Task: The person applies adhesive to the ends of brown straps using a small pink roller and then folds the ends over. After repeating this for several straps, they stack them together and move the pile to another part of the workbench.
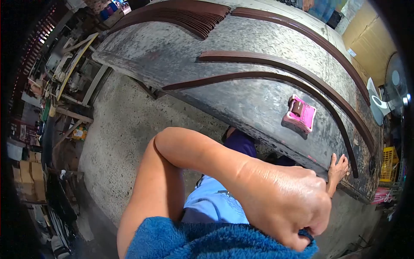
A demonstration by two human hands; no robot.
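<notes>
My left arm reaches across in front of me, and my left hand (pixel 297 205) is closed on a fluffy blue towel (pixel 207 239) close to the camera. My right hand (pixel 338 170) rests with fingers apart on the table's near edge at the right. Beside it is the end of a thin dark brown strip (pixel 345 138). A wider brown strip (pixel 297 73) lies behind that one, and another long strip (pixel 302 30) lies farther back. On the table sits a small pink case (pixel 308 114) with a brown piece (pixel 297 108) on it.
Many brown strips lie side by side (pixel 185 17) at the table's (pixel 241 103) far left. A white fan (pixel 384 103) and a yellow crate (pixel 389 164) stand at the right. Cardboard boxes (pixel 30 177) and wooden frames fill the left side, beyond the speckled floor (pixel 116 129).
</notes>
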